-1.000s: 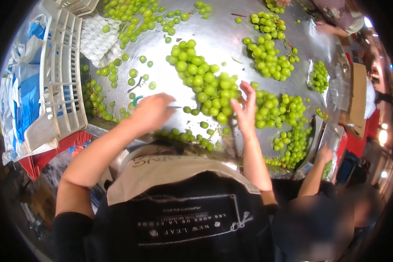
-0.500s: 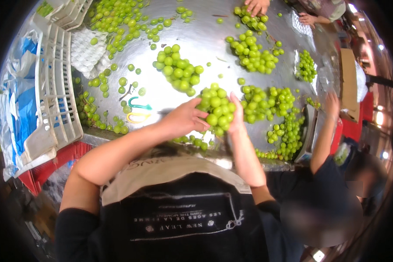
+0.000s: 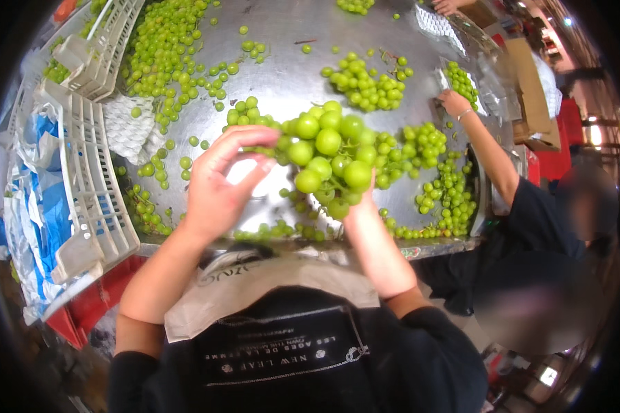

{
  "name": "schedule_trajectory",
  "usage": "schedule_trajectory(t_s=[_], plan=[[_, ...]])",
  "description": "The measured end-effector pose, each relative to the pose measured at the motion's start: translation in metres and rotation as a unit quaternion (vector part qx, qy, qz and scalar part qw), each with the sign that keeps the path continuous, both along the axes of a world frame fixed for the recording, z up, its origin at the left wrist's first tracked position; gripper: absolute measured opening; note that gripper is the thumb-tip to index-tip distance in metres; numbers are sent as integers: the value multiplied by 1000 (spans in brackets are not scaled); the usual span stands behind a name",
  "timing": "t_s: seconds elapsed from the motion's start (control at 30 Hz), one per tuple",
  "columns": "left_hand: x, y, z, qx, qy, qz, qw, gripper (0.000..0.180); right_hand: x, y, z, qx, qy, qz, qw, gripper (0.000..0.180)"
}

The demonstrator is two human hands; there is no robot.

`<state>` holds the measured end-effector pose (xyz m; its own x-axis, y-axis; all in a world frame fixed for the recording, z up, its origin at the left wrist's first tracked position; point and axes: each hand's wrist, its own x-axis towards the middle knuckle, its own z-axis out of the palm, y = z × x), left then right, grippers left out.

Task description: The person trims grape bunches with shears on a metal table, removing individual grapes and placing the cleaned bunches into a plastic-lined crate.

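Note:
A bunch of green grapes [image 3: 328, 141] is held up in front of me above the metal table [image 3: 282, 76]. My right hand [image 3: 362, 205] grips it from below and behind, and the bunch hides most of those fingers. To the left of the bunch, my left hand [image 3: 220, 182] has its thumb and fingers apart, the fingertips close to the outer grapes. Behind the hands, another bunch [image 3: 242, 113] lies partly covered. More bunches rest to the right, one beyond [image 3: 366, 84] and others near the table's front edge [image 3: 448, 196].
On the left stand white plastic crates [image 3: 93, 186], with blue and white plastic bags beside them. White foam netting [image 3: 129, 127] and many loose grapes [image 3: 160, 58] lie nearby. At the right, a co-worker's hand [image 3: 455, 103] touches a bunch on white padding. A cardboard box [image 3: 530, 89] stands beyond.
The held bunch has come up closer to me. My left hand has drawn back leftward, its fingers apart, now covering where the scissors showed. The co-worker's arm on the right has reached forward to a bunch.

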<state>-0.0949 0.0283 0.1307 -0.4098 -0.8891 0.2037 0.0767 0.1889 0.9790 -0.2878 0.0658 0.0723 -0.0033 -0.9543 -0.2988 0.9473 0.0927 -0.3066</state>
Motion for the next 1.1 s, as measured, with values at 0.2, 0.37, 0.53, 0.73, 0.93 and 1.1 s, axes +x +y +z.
schedule_trajectory(t_s=[0.2,0.37,0.53,0.73,0.93,1.1], plan=[[-14,-11,27,-224,-158,-37,961,35,20,4,21,-36,123,19,991,44],[-17,-21,37,-216,-213,-111,946,31,33,12,29,-29,110,52,992,43],[-13,-21,30,-183,-199,-128,954,29,38,17,26,-44,163,70,983,42],[-9,-31,6,-1,-82,-141,987,39,45,19,53,33,173,110,978,45],[-2,-39,4,83,-48,-205,974,41,42,18,43,-11,-1,131,991,45],[4,-34,23,-165,-170,-112,965,36,39,16,35,8,-13,159,987,45]])
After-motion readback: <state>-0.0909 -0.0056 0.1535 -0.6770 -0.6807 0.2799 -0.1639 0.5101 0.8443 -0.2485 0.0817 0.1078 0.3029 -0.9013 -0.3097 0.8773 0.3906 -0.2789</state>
